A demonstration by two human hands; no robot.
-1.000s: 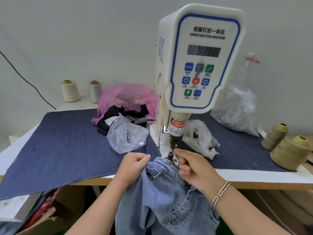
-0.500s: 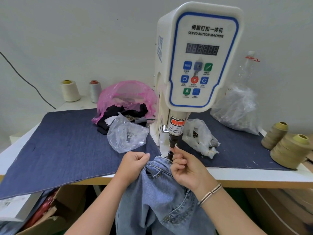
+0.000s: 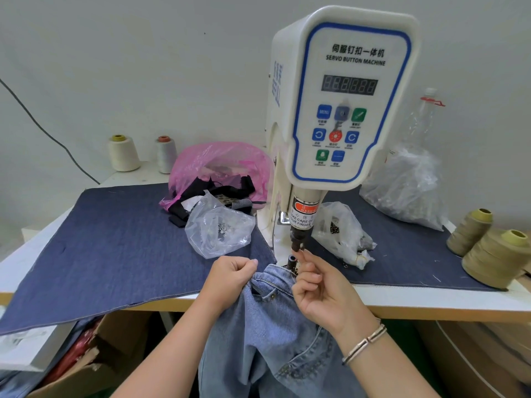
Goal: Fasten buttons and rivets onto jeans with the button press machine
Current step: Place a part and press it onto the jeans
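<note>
Left hand (image 3: 230, 278) is gripping the jeans (image 3: 267, 326) waistband; right hand (image 3: 321, 288), fingers pinched together, is reaching up to the press head (image 3: 298, 239) of the button machine (image 3: 342, 104). Jeans are hanging off the bench (image 3: 431, 304) edge at 6 o'clock from the machine.

In front of the button press machine (image 3: 342, 110), the left hand (image 3: 230, 278) grips the jeans (image 3: 267, 326) waistband just left of the lower die (image 3: 291, 259) — the right hand (image 3: 321, 288), fingers curled, raises its fingertips to the upper punch (image 3: 297, 239) directly above.
</note>
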